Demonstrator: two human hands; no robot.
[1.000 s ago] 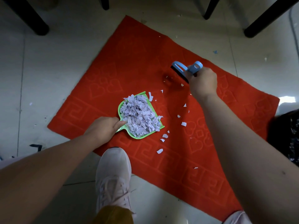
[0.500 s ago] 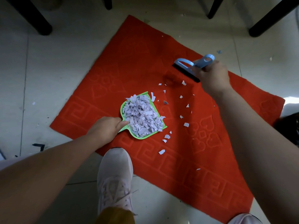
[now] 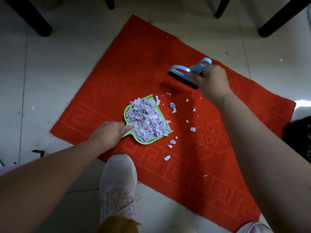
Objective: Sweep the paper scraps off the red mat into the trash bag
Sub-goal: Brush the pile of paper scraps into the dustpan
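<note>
The left hand (image 3: 110, 132) holds the green dustpan (image 3: 146, 120), full of paper scraps (image 3: 192, 129), on the red mat (image 3: 134, 68); the right hand (image 3: 211, 81) grips the blue brush (image 3: 186, 74) farther right.

A bright red fabric floor mat (image 3: 134, 68), embossed with hearts and a Greek-key border, lies on pale grey floor tiles (image 3: 50, 64). A lime-green plastic dustpan (image 3: 133, 105) holds a heap of white paper scraps printed with dark lines (image 3: 146, 121). Nearby is a sky-blue plastic hand brush with black bristles (image 3: 186, 74). A white lace-up sneaker (image 3: 117, 185) meets a mustard-yellow trouser cuff (image 3: 117, 224).
</note>
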